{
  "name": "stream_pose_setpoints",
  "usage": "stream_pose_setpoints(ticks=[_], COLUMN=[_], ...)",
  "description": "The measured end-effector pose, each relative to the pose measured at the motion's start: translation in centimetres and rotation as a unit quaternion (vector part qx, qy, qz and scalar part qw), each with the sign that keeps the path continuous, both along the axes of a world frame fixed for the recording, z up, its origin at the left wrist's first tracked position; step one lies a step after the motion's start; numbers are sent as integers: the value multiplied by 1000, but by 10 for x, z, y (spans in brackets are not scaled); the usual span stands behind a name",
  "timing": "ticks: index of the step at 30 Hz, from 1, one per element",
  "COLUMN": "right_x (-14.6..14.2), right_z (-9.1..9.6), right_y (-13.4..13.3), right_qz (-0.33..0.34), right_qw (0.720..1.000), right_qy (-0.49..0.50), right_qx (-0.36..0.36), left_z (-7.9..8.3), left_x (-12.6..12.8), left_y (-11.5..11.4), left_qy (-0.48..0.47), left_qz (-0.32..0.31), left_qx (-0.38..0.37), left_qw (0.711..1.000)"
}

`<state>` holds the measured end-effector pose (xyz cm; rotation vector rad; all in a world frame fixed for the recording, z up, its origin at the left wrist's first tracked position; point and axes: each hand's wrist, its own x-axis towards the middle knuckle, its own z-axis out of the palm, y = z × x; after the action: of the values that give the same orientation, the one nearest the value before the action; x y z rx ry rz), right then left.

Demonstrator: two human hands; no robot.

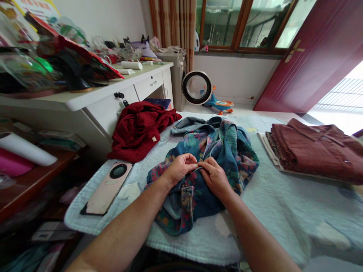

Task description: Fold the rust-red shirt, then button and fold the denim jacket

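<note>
Clock taken from the floral denim garment [208,198], which lies in a loose heap at the centre of our view, on a pale-blue quilted cover [283,206]. Our left hand [181,169] and right hand [215,176] meet just above its middle, fingertips all but touching. Left grip: thumb and forefinger pinching an edge of the fabric; right grip: pinching the same edge just beside it. Below, towards 7 o'clock, we note a strip of the garment bearing a button. At 9 o'clock, a pink phone [100,196] with a round black camera ring lies flat on the cover. At 10 o'clock, a crumpled dark-red cloth [136,130] with a small pale tag; farther out on that line, a white desk's tabletop [141,76] is crowded with packets and a white tube [132,65]. Towards 12 o'clock, well apart from us, a washing machine [178,79] has its round door [197,87] swung open; a blue-and-orange ride-on toy [219,104] stands just beside it. At 3 o'clock, a folded stack of clothes [317,151], topped by a reddish-brown buttoned piece.
</note>
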<state>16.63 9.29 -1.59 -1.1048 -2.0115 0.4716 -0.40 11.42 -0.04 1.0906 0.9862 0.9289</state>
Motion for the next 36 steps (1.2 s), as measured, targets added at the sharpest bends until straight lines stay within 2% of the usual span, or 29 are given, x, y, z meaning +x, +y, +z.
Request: stream_pose_setpoints(ticks=[8,12,19,27,32,36], right_x=[0,0,2,4,6,7], right_z=[3,1,-8,-8,-5,-2], right_y=[-1,0,5,6,6,6], right_qz=[7,2,-18,-5,9,19], right_qw=[1000,1000,998,997,997,997], right_qy=[0,-18,-60,-75,-70,-77], right_qx=[-8,-5,-2,-14,-22,-27], left_z=[-3,-2,4,-4,2,2], left_x=[-1,-1,-4,-9,-10,-8], left_y=[1,0,-2,2,2,1], left_qy=[0,13,36,155,259,301], left_qz=[-10,-22,-101,-98,-86,-67], left_qx=[-22,-10,36,107,183,223], left_qw=[1000,1000,994,977,945,925])
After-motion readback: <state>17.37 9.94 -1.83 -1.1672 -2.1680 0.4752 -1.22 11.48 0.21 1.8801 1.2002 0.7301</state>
